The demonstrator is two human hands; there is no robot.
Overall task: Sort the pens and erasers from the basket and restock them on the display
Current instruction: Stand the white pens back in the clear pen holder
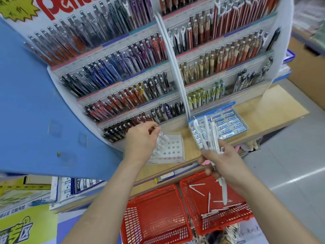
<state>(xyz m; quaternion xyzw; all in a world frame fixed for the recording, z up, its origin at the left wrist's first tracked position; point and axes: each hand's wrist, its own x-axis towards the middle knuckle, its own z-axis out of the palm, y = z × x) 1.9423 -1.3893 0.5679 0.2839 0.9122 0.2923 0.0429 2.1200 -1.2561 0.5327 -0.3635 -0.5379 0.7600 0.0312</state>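
White pens (209, 136) fan up at 4 o'clock, the right hand's (226, 161) fingers clamped round them. At 7 o'clock the left hand (140, 140) pinches one pen (163, 136) over a white holder (174, 147) with several holes unfilled. At 5 o'clock a red basket (246, 215) holds a few loose pens (197, 189); a second basket (154, 217) at 6 looks empty. The eraser box (230, 124) at 3 o'clock looks full. Erasers seem done; pens are partway.

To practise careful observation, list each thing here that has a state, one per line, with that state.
left hand: pinches a pen over the holder
right hand: grips a bundle of white pens
holder: partly filled
eraser box: open, stocked
right basket: holds loose pens
left basket: nothing visible inside
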